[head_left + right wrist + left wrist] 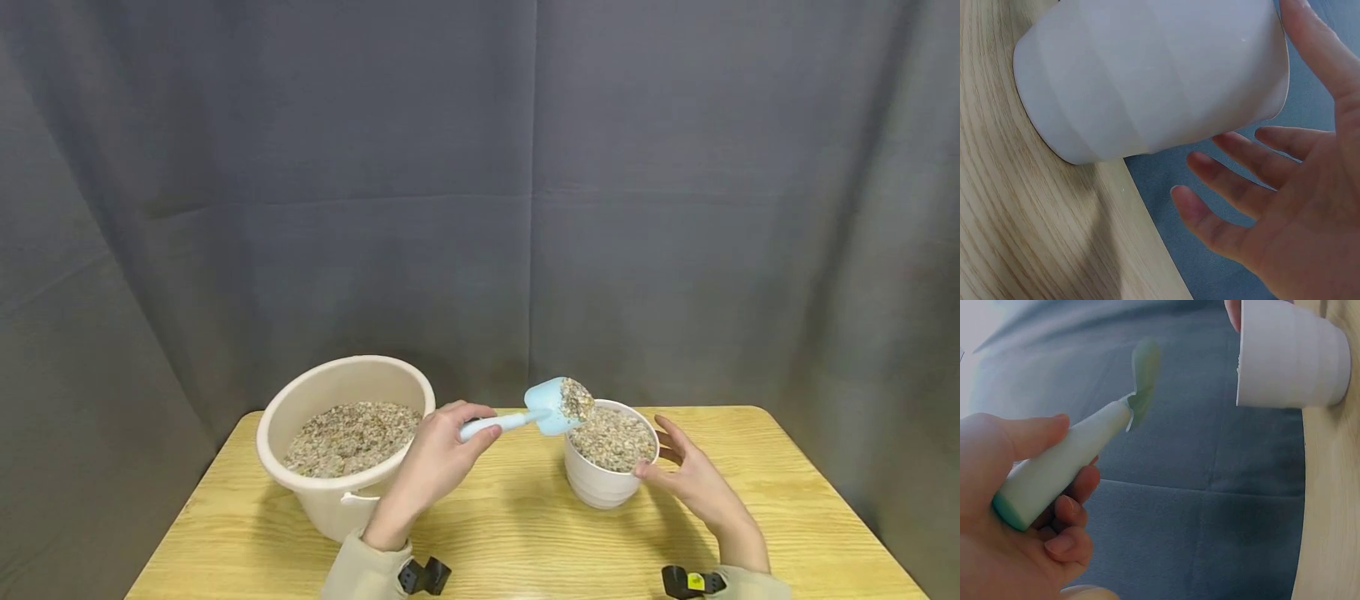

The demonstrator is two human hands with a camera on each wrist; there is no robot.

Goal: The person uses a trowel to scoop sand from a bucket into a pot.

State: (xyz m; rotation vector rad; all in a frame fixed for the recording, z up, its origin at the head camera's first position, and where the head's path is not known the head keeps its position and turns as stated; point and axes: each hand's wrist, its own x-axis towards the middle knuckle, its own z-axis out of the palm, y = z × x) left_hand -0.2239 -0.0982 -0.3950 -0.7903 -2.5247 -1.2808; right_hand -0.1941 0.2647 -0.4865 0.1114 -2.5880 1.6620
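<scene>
My left hand (441, 454) grips the pale handle of a small hand trowel (546, 407), fingers wrapped under it and thumb along the top in the left wrist view. Gravel (576, 400) lies on the trowel's light blue blade, which is held above the left rim of a white flowerpot (600, 487). Similar gravel (615, 438) fills the pot close to its rim. My right hand (697, 487) is at the pot's right side. Its thumb touches the rim, while its other fingers (1229, 178) spread loosely beside the wall in the right wrist view.
A large cream bucket (322, 504) holding more gravel (352, 437) stands on the left of the wooden table (517, 542), its handle at the front. Behind and around the table hangs a dark grey curtain (420, 208).
</scene>
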